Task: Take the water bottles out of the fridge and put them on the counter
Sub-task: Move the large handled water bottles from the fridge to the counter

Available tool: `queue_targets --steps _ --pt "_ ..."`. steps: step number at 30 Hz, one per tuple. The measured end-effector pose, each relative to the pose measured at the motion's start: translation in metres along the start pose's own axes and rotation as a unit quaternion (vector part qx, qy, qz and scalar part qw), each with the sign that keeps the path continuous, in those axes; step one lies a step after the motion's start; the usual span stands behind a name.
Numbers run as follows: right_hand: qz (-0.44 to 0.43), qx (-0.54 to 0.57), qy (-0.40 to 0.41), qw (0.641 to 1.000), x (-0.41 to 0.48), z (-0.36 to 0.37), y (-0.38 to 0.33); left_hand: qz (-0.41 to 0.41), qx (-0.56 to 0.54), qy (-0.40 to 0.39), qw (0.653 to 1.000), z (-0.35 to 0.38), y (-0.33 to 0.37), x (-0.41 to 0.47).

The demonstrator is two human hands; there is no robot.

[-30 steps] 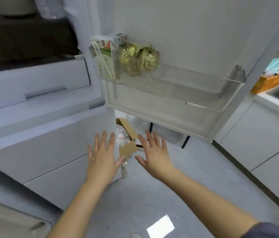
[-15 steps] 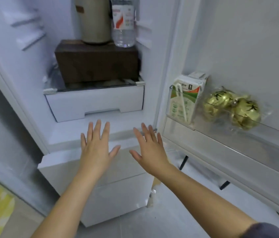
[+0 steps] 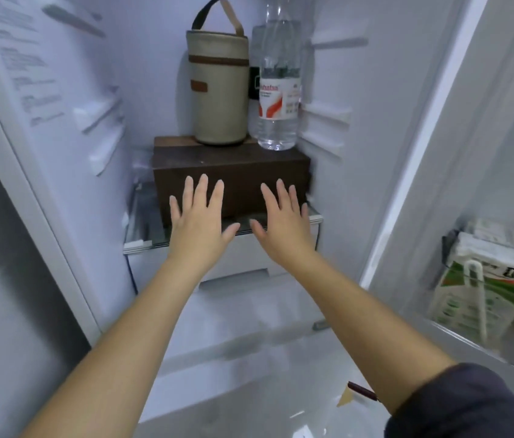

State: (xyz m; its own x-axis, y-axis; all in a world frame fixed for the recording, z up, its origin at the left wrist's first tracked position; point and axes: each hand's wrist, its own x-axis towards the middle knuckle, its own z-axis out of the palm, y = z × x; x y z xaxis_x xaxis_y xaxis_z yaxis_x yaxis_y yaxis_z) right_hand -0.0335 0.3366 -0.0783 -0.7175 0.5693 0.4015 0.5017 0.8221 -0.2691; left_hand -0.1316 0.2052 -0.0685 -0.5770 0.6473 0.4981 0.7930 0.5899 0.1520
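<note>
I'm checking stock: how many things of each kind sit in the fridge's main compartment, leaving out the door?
Water bottle: 1
Beige bag: 1
Brown box: 1
Total: 3

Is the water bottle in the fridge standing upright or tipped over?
Upright. The water bottle stands on its base atop the brown box, neck pointing up, beside the beige bag.

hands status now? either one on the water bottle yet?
Left hand: open, fingers spread, holding nothing.
Right hand: open, fingers spread, holding nothing.
Water bottle: untouched, upright on the brown box.
</note>
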Motion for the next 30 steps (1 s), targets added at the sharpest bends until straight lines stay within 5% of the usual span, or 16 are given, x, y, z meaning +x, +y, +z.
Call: queue_targets --steps 10,17,24,30 --pt "0.019 -0.042 0.013 0.999 0.087 -0.009 -0.007 0.063 0.053 0.009 0.997 0.003 -0.002 0.11" --pt "0.008 -0.048 0.066 0.997 0.1 -0.019 -0.001 0.018 0.124 -0.018 0.992 0.008 -0.008 0.152" --pt "0.091 0.223 0.199 0.95 0.166 -0.05 -0.001 0.018 0.124 -0.029 0.992 0.012 -0.008 0.157" --pt "0.153 0.248 0.233 0.928 0.233 -0.073 -0.006 0.018 0.117 -0.034 0.992 0.016 -0.009 0.159"
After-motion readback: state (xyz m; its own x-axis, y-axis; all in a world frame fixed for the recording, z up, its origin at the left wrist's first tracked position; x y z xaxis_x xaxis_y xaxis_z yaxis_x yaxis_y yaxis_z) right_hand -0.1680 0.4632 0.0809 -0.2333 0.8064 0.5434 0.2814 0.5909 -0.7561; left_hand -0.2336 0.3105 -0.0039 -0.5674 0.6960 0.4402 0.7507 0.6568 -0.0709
